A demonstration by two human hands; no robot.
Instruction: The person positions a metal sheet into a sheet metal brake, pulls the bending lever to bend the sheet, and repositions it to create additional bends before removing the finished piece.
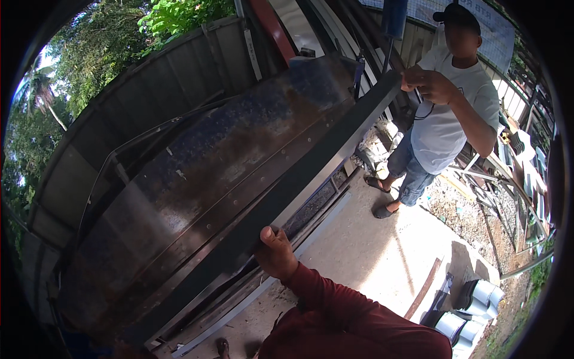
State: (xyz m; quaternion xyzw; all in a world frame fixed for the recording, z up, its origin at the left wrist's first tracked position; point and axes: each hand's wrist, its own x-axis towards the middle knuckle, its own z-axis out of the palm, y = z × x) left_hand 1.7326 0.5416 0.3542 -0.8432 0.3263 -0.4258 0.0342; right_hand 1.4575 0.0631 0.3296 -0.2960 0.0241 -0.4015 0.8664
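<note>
A long, dark grey-green folded metal strip [299,182] runs diagonally from the lower left to the upper right. My right hand [276,254], in a dark red sleeve, grips its near edge, the thumb on top and the fingers hidden below. I cannot make out my left hand; the lower left corner is in deep shadow. At the far end of the strip, the hands [427,87] of a person in a white shirt are raised close to it. Behind the strip lies a blue, rust-stained metal machine bed [239,143].
A grey metal fence [161,78] curves behind the machine. The person [448,113] stands on the concrete floor [353,239] at the right. White-and-black curved pieces [466,317] lie at the lower right; metal frames and lengths [496,179] are piled beyond.
</note>
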